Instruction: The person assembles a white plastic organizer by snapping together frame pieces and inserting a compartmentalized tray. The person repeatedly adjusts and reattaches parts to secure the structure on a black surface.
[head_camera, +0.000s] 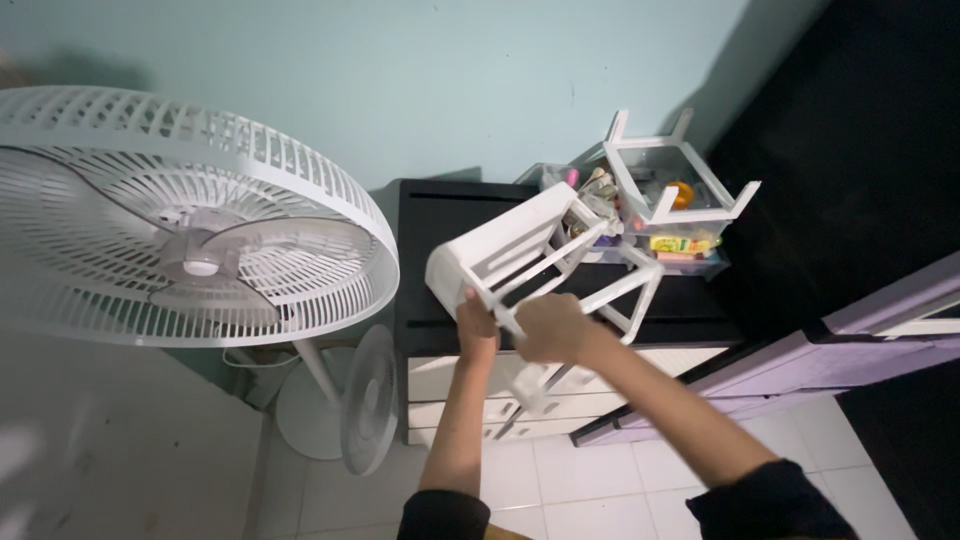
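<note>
Head view looks down at both of my hands, raised in front of a black-topped drawer unit (440, 215). I hold a white stool (520, 250), tipped on its side, up in the air over that unit. My left hand (478, 322) is closed around a crossbar near the seat end, fingers wrapped over it. My right hand (552, 328) is closed too, gripping another bar of the stool just beside the left one; the two hands are near each other, almost touching. The stool's seat faces left and slightly down, and its legs run up and to the right toward a clear plastic box (672, 245) of small coloured items at the back of the unit top.

A second white stool (672, 170) sits upside down on that box, legs pointing up, close to the pale green wall (450, 80). I cannot tell whether the legs of my stool touch it.

On the left stands a big white fan (190, 220), its round grille tilted toward me, its pole going down to a round base on the white tiled floor (600, 490). A smaller round grille (368, 398) leans beside the base. To the right I see a lilac door edge (880, 325) and a dark opening behind it.
</note>
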